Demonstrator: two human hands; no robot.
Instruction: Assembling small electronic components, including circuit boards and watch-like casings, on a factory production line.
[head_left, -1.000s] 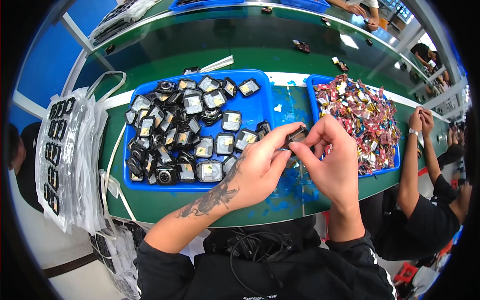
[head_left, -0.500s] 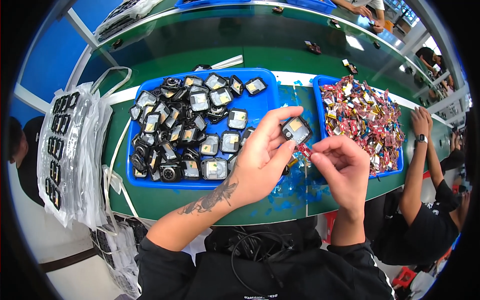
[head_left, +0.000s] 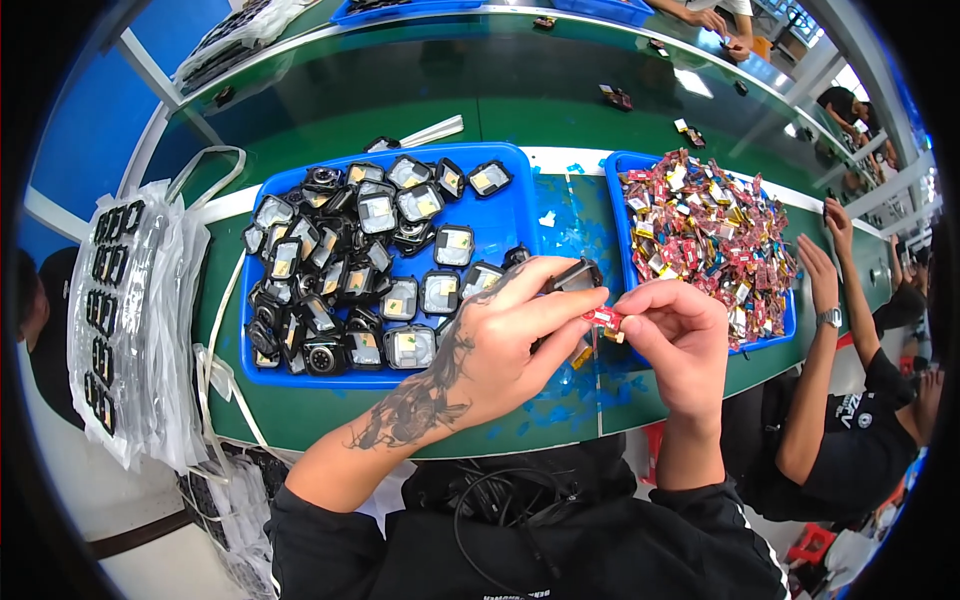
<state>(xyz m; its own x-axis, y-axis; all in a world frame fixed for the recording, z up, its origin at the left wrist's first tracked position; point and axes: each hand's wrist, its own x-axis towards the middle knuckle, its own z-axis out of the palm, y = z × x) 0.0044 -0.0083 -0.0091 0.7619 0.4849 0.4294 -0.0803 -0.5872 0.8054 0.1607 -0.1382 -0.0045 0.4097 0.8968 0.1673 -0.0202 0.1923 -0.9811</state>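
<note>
My left hand [head_left: 520, 330] is closed around a black smartwatch case [head_left: 577, 276], now tilted so that I see it edge-on. Its thumb and a finger come up against a small red flat part [head_left: 603, 318] with a white label. From the other side, my right hand [head_left: 685, 345] pinches that same red part between thumb and forefinger. Beside the left hand, a blue tray [head_left: 390, 380] carries many similar black watch cases [head_left: 385, 285], some face up with pale insides. Past the right hand, another blue tray [head_left: 614, 240] is heaped with small red, white and yellow parts [head_left: 705, 250].
Blue film scraps [head_left: 565, 410] litter the green bench [head_left: 470, 440] between the trays. Bagged trays of black frames [head_left: 130, 320] stand at the left. A conveyor belt [head_left: 370, 90] with scattered parts runs behind. A co-worker's arms [head_left: 815, 380] reach in at the right.
The watch case has tipped from face-up to edge-on in my left hand. Both hands have come closer together, and my left fingers now reach the red part. A co-worker's hands have moved apart.
</note>
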